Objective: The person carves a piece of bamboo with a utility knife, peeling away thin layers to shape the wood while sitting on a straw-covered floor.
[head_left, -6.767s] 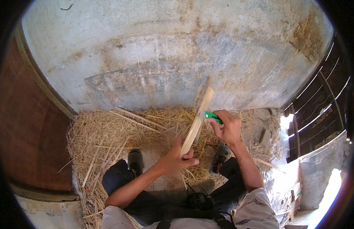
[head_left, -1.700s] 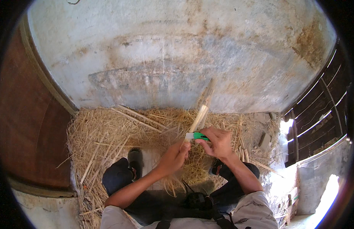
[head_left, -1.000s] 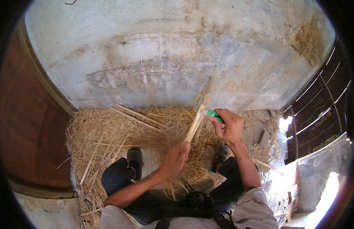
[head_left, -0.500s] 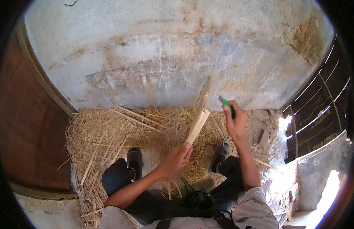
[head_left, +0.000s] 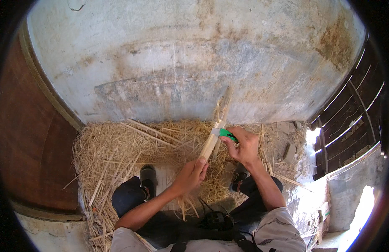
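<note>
My left hand (head_left: 190, 176) is closed round the near end of a pale split-wood strip (head_left: 209, 147), perhaps bamboo, which slants up and away toward the wall. In my right hand (head_left: 245, 146) is a green utility knife (head_left: 228, 135), its blade lying against the strip's middle. Thin curled shavings (head_left: 220, 110) cling to the strip beyond the blade. More loose fibres hang below my left hand, near my lap.
Straw-like shavings (head_left: 119, 147) cover the floor around my shoes (head_left: 148, 176), with several long strips (head_left: 148, 133) among them. A stained wall (head_left: 169, 75) rises ahead. A brown panel (head_left: 31, 138) stands left; dark slatted boards (head_left: 349, 122) and a small block (head_left: 289, 152) are at right.
My right hand has moved left and toward me, bringing the knife blade from beside the strip onto it. My left hand keeps its hold, almost in the same place.
</note>
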Demonstrator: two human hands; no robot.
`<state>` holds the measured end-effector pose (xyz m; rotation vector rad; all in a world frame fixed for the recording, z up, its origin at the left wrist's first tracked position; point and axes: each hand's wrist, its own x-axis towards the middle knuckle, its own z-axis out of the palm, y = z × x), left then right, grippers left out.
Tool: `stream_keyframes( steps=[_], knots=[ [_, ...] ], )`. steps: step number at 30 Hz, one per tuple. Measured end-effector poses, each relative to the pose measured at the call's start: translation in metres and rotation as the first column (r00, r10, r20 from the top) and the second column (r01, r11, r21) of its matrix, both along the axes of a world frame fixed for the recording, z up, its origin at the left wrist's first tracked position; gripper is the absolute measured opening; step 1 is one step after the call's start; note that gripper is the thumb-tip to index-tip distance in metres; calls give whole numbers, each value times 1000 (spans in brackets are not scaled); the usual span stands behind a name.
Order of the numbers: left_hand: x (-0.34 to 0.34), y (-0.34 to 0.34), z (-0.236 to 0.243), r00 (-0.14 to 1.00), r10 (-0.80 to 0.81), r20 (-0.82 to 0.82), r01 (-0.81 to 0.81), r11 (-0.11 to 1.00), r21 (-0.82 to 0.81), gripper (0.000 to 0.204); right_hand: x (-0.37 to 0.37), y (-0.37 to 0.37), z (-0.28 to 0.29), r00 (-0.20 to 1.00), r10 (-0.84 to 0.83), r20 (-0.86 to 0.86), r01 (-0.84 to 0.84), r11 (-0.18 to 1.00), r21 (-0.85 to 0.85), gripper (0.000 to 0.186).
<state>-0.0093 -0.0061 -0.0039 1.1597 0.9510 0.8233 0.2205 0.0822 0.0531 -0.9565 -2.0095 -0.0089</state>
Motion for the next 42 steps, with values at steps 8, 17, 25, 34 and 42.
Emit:
stream_keyframes(
  steps=[8,17,25,34,42],
  knots=[
    [0,0,5,998,-2,-65,7,997,78,53,9,11,5,993,-103,63,102,994,25,24],
    [-6,4,12,998,-16,-64,18,999,40,53,9,18,3,991,-112,67,110,993,36,26],
    [-6,15,6,975,-3,-224,45,982,184,58,33,43,-30,956,-292,3,292,956,13,32],
    [-22,19,-31,943,-2,-332,69,980,189,54,144,56,-7,795,-455,-400,224,834,-504,37],
    [-9,21,-1,992,-68,-108,77,993,85,51,22,15,17,954,130,-271,-208,936,-285,39]
  ],
)
